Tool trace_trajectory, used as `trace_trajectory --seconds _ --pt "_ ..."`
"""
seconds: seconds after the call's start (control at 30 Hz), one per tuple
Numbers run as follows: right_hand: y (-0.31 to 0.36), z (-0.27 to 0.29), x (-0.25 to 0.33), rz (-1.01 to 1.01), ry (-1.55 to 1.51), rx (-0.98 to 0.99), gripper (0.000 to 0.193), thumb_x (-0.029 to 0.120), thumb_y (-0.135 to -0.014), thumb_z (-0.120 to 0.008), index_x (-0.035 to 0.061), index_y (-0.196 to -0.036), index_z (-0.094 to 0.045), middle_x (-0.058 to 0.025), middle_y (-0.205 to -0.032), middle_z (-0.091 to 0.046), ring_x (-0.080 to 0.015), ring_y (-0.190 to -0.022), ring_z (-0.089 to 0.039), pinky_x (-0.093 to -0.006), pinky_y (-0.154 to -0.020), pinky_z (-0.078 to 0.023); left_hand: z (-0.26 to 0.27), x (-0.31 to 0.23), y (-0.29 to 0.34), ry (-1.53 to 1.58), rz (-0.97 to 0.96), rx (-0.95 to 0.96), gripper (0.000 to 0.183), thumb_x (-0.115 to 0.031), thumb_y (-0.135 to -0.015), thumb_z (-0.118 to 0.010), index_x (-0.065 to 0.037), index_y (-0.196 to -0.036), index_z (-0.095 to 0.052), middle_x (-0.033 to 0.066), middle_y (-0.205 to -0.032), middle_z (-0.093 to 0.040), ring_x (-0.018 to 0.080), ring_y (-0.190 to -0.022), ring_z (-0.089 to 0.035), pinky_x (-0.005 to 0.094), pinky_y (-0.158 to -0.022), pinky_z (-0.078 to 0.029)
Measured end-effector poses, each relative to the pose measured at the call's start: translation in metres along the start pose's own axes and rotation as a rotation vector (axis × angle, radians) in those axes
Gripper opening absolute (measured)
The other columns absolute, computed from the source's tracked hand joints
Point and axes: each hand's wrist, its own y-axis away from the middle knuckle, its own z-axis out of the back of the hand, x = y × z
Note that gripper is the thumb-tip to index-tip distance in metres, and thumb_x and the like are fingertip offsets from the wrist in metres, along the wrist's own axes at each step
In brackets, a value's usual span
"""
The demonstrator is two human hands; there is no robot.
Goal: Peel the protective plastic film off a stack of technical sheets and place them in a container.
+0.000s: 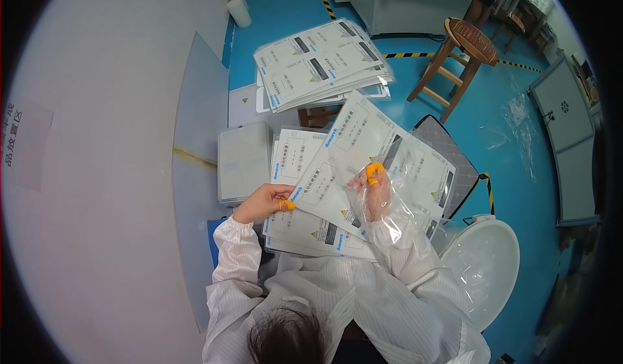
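Note:
My left hand [262,203] pinches the left edge of a white printed sheet [339,192], which lies tilted over a pile of similar sheets [295,228] in front of me. An orange finger cot covers the thumb tip. Over the sheet's middle, my right hand [375,192] has its fingers drawn together on a clear plastic film [405,198], with orange cots on its fingers. The film drapes over that hand and forearm and partly veils the fingers. Beyond the pile, another fanned stack of printed sheets [318,62] lies on a light surface.
A pile of plain pale sheets [244,159] sits left, beside a grey panel [198,182]. At right stands a white bin [509,254] with clear plastic inside. Farther off are a wooden stool [470,43], loose film [519,124] on the blue floor and a grey cabinet [564,140].

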Motion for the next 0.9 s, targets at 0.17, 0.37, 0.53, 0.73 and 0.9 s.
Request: trace_trajectory --seconds 0.17,0.37,0.53,0.73,0.9 --pt "0.003 -0.011 0.002 -0.019 0.113 0.007 0.015 0.02 -0.093 -0.043 0.007 -0.087 -0.04 -0.0029 -0.067 -0.044 -0.0132 -0.059 -0.044 -0.0315 -0.065 -0.044 -0.008 -0.043 -0.007 -0.129 -0.1 -0.035 0.043 -0.013 -0.083 -0.063 -0.001 -0.123 -0.05 0.0053 -0.099 -0.063 0.0095 -0.087 -0.057 0.0204 -0.081 -0.044" --pt "0.004 -0.01 0.003 0.01 0.165 0.018 0.01 0.015 -0.094 -0.039 0.0056 -0.095 -0.04 -0.0038 -0.067 -0.044 -0.0134 -0.053 -0.043 -0.0317 -0.062 -0.045 -0.037 -0.056 -0.042 -0.57 -0.267 -0.234 0.036 -0.007 -0.085 -0.055 0.0 -0.12 -0.051 0.0098 -0.096 -0.065 0.011 -0.082 -0.057 0.0229 -0.076 -0.045" --pt "-0.016 0.027 0.051 0.133 0.149 -0.01 0.011 0.017 -0.093 -0.043 0.0094 -0.084 -0.045 0.001 -0.062 -0.04 -0.0081 -0.05 -0.036 -0.0234 -0.05 -0.035 -0.016 -0.047 -0.06 -0.439 -0.403 -0.431 0.028 -0.002 -0.082 -0.055 0.002 -0.109 -0.058 0.01 -0.089 -0.066 0.0119 -0.077 -0.057 0.0247 -0.071 -0.046" --pt "-0.016 0.172 0.201 0.522 0.37 -0.638 0.025 0.02 -0.091 -0.043 0.0114 -0.068 -0.04 0.0015 -0.056 -0.035 -0.0086 -0.045 -0.031 -0.0246 -0.042 -0.028 0.094 -0.029 -0.09 -0.246 -0.357 -0.742 0.025 -0.001 -0.083 -0.054 0.005 -0.107 -0.059 0.0101 -0.095 -0.065 0.0113 -0.081 -0.059 0.0218 -0.072 -0.046" --pt "0.073 0.279 0.278 0.72 0.145 -0.92 0.027 0.019 -0.091 -0.042 0.0121 -0.066 -0.035 0.0024 -0.055 -0.03 -0.0094 -0.046 -0.026 -0.0235 -0.045 -0.024 0.139 -0.037 -0.124 0.047 -0.415 -0.886 0.031 -0.003 -0.085 -0.054 0.005 -0.115 -0.054 0.0109 -0.101 -0.062 0.0118 -0.082 -0.059 0.0218 -0.072 -0.047"
